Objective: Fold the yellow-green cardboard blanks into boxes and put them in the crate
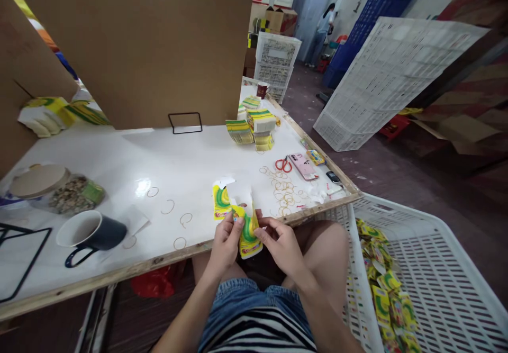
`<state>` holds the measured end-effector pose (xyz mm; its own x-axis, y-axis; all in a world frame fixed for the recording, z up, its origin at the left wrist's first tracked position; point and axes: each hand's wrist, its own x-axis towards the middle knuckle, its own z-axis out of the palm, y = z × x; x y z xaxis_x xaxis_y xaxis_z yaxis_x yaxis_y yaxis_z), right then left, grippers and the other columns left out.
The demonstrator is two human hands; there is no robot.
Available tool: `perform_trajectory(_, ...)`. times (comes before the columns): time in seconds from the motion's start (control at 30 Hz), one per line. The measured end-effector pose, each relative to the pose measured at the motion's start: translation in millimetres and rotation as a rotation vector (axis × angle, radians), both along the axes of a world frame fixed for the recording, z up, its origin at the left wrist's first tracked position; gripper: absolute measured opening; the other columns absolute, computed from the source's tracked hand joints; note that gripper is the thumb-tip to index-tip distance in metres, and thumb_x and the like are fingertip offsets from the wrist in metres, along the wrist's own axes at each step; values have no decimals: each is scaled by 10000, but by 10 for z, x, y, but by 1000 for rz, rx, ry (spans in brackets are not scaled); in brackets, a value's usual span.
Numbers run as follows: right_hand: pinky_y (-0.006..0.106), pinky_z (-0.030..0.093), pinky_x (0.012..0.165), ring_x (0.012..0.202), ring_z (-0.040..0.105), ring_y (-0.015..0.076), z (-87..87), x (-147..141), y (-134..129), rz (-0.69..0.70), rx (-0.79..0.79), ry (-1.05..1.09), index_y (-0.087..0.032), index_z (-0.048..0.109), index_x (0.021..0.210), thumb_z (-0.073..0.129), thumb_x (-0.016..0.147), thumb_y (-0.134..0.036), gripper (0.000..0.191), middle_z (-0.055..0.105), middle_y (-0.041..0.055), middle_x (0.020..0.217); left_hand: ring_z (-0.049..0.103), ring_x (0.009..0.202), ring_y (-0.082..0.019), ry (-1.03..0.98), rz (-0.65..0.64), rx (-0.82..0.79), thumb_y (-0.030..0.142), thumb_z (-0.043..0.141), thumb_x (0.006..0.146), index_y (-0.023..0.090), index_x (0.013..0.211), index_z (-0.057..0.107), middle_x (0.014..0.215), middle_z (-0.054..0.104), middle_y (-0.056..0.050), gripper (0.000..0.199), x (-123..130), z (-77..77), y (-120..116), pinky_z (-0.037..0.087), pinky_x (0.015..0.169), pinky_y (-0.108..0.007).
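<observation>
**Two-Handed Packet Hold at the Table Edge: Fault Risks**

Position: the yellow packet [248, 239] is held over the front edge of the white table [159, 154], its lower end above the lap.

Hand state: the left hand [225, 239] pinches the packet at its left side, thumb on the near face. The right hand [283, 242] is bent at the opposite side, its thumb tip against the packet; whether its fingers close behind cannot be told.

Fault 1 – Drop. Probable cause: the left pinch loosening before the right hand has a firm hold. With no table under the lower end, the packet could fall to the lap or the floor.

Fault 2 – Creasing or tearing. Probable cause: the hands pulling unevenly on what looks like a thin wrapper.

Fault 3 – Displaced neighbour. A second packet [220, 205] lies on the table just beyond the left hand. A forward push could shift it or catch its torn-looking white end.

Fault 4 – Snagging. Loose rubber bands [283, 191] lie near the right hand, with red-handled scissors [283, 165] behind them. Probable cause: a wide sweep of the right hand.

Fault 5 – Spill. A dark mug [108, 232] stands well to the left; only a broad swing of the left arm would reach it.
</observation>
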<state>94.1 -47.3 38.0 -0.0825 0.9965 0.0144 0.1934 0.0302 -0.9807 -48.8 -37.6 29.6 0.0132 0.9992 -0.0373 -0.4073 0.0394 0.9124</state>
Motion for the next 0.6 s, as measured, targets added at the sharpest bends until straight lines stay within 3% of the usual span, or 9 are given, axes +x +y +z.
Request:
perform_trajectory(0.17,250,492,614,642,585,159,-70,-26,-10,-52,28,62,-164,610,715,585,867,-467,340,632,19,676,684,829,-210,139,10,43,535,666,795,147,1145,625,907,722,-78,524,23,18,-20,560,709,-290)
perform_trajectory(0.33,228,428,526,542,500,123,-113,38,23,-180,124,-85,-176,579,671,604,858,-435,320,555,-12,588,682,890,-201,182,25,74,339,698,819,218,1369,333,1000,688,-70,671,12,10,-51,555,773,-313)
perform_trajectory(0.43,235,454,542,576,536,132,-114,97,24,-128,119,-45,-174,634,891,632,851,-398,227,619,10,700,692,861,-194,163,-28,70,298,688,829,254,1389,261,1056,675,-77,706,5,48,-76,560,759,-313)
perform_trajectory(0.53,253,497,605,672,591,144,-85,169,13,-71,138,69,-211,529,1247,635,865,-370,427,654,56,951,690,880,-191,154,-142,80,294,658,857,257,1404,281,1068,675,-79,666,-16,99,-97,552,782,-304)
perform_trajectory(0.6,266,512,648,727,608,154,-45,235,10,-9,146,108,-235,472,1334,613,886,-374,490,639,64,1006,683,899,-198,140,-222,82,290,651,866,243,1407,320,1028,686,-79,635,-38,125,-110,542,797,-299)
